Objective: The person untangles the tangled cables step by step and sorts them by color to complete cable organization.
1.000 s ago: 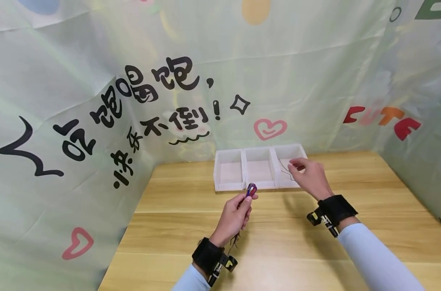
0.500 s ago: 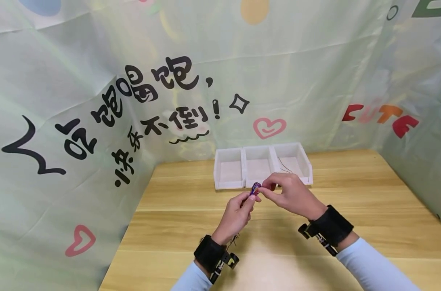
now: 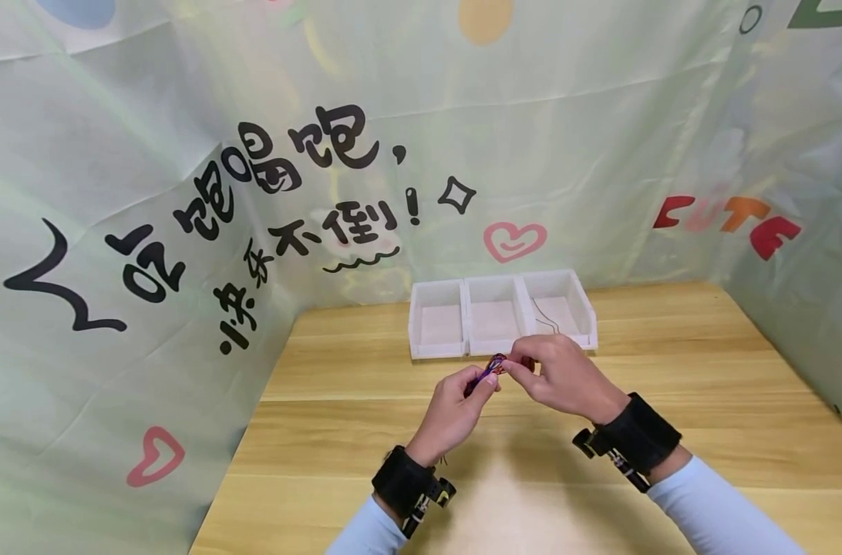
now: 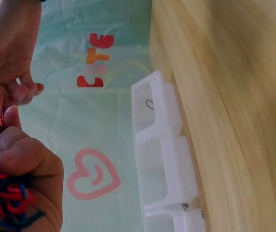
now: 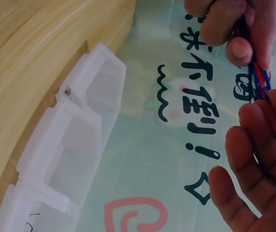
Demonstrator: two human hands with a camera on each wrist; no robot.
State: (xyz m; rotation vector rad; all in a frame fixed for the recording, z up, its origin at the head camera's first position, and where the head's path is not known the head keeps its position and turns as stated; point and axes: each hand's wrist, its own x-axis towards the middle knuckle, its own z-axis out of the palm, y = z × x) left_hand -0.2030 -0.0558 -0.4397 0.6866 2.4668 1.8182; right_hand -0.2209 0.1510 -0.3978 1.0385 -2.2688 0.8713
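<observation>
A bundle of thin red, blue and dark wires point(image 3: 496, 364) is held up over the table in front of the bins. My left hand point(image 3: 456, 408) grips it, and in the left wrist view a tangled end of the wires point(image 4: 9, 199) sticks out below that fist. At the bundle's other end, my right hand point(image 3: 567, 378) pinches wires between thumb and forefinger; its other fingers point(image 5: 239, 193) are loosely bent in the right wrist view. One or two loose dark wires point(image 3: 544, 312) lie in the right-hand bin, partly hidden behind the right hand.
Three joined white bins point(image 3: 438, 354) stand at the back of the wooden table point(image 3: 338, 432), close to a printed cloth backdrop point(image 3: 601, 154). Cloth point(image 3: 810, 308) also borders the table on the right. Each wrist wears a black strap point(image 3: 639, 432) with a small camera.
My right hand has come away from the right-hand bin, leftward to the bundle, and now pinches its end. The left hand has tilted the bundle rightward.
</observation>
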